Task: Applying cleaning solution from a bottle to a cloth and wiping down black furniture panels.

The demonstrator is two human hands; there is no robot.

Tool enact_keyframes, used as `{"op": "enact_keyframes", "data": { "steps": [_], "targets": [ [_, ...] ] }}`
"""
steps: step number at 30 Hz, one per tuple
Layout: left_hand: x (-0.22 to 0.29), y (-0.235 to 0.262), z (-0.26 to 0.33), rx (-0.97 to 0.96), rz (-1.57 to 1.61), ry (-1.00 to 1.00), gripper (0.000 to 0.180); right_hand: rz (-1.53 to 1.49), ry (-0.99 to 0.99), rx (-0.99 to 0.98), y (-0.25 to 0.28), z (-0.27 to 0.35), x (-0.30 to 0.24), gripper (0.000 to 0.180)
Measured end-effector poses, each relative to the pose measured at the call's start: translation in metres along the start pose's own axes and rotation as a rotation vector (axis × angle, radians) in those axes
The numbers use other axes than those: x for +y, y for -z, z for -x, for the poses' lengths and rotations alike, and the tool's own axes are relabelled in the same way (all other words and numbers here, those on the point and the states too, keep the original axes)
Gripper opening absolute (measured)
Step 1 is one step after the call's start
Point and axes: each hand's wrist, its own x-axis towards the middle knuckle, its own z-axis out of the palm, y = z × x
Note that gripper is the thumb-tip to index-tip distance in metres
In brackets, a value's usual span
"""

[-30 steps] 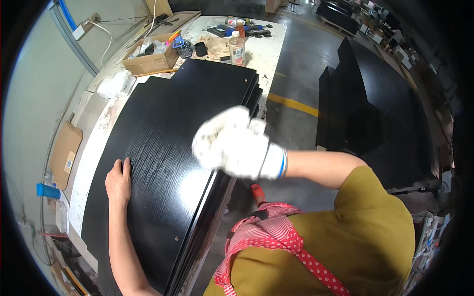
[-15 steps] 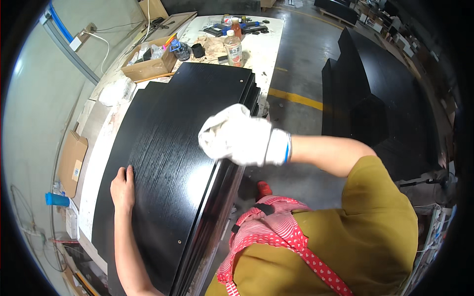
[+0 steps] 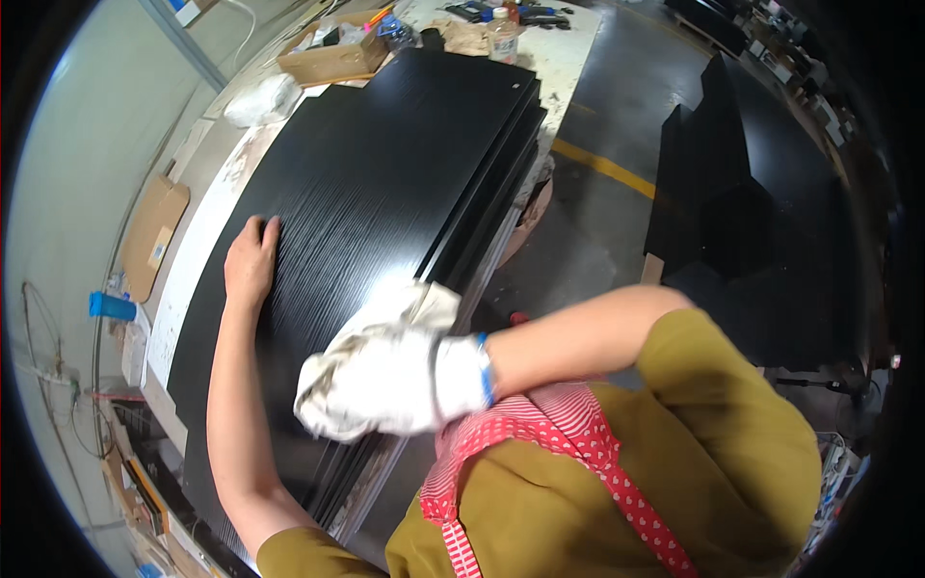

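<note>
Black panel (image 3: pixel 385 144) tops pile (image 3: pixel 506 159) on table (image 3: pixel 567 58), centre to lower left of frame. Left hand (image 3: pixel 251 262) bare, fingers loosely extended on panel's left side, grasping nothing. Gloved right hand (image 3: pixel 395 380) closed around bunched cloth (image 3: pixel 424 306), lower centre. Judgement: flatten cloth, press evenly, stroke along grain; left hand steadies panel, clear of strokes.

No text is legible. The clear bottle (image 3: pixel 502 29) carries a printed label (image 3: pixel 502 46); its characters are too small to read. The brown cardboard piece (image 3: pixel 154 217) carries a white label (image 3: pixel 158 254), likewise illegible.
</note>
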Motion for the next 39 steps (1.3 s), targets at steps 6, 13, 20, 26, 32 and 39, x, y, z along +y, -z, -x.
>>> {"op": "enact_keyframes", "data": {
  "steps": [6,13,20,26,32,39],
  "targets": [
    [-0.123,0.066,0.107,0.004,0.041,0.083,0.048,0.412,-0.147,0.068,0.179,0.026,0.027,0.009],
    [-0.179,0.083,0.228,0.027,-0.046,0.39,0.049,0.72,-0.29,-0.085,0.092,0.014,0.042,0.017],
    [-0.181,0.082,0.214,0.037,-0.017,0.391,0.049,0.165,-0.207,-0.266,-0.081,-0.04,-0.033,0.015],
    [-0.215,0.097,0.247,-0.016,-0.053,0.375,0.049,-0.002,-0.191,-0.268,0.063,-0.049,-0.011,0.013],
    [-0.222,0.114,0.274,0.091,-0.078,0.483,0.049,0.441,-0.567,0.157,0.145,0.012,0.043,0.028],
    [-0.228,0.101,0.274,0.146,-0.119,0.424,0.046,0.186,-0.192,-0.528,-0.037,-0.05,-0.014,0.023]
  ]
}}
